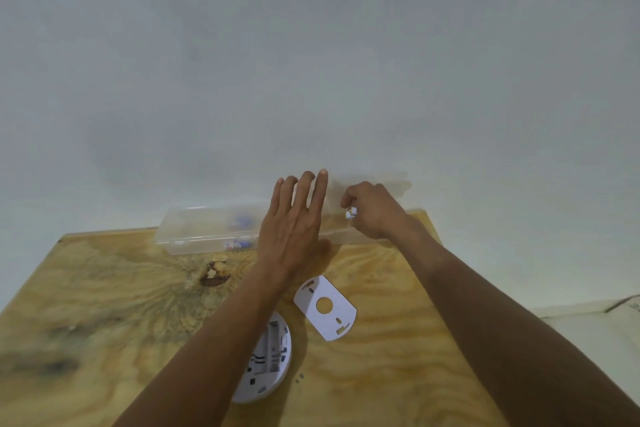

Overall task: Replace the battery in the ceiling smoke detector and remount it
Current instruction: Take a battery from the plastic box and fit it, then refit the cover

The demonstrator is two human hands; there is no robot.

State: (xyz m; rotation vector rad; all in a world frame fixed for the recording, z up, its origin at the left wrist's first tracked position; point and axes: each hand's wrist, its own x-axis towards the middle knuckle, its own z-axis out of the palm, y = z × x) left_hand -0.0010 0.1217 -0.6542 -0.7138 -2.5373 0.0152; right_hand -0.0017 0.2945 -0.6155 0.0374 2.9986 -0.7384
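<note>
backdrop: we face a plain pale wall that fills the upper half of our view, with a plywood desk pushed against it.
left hand: we hold it flat, fingers straight and slightly spread, over the near wall of a clear plastic box; we cannot tell if the palm touches it.
right hand: our fingers curl in and pinch a small white and blue thing, likely a battery, above the right part of the box; it is too blurred to be sure.
clear plastic box: it lies lengthwise along the far desk edge by the wall, with a few small blue and white pieces inside.
smoke detector: round and white, it lies back side up on the desk near us, its open compartment showing, partly hidden under our left forearm.
mounting plate: a flat white plate with a round hole and slots lies just beside the detector, to its right and farther from us.
</note>
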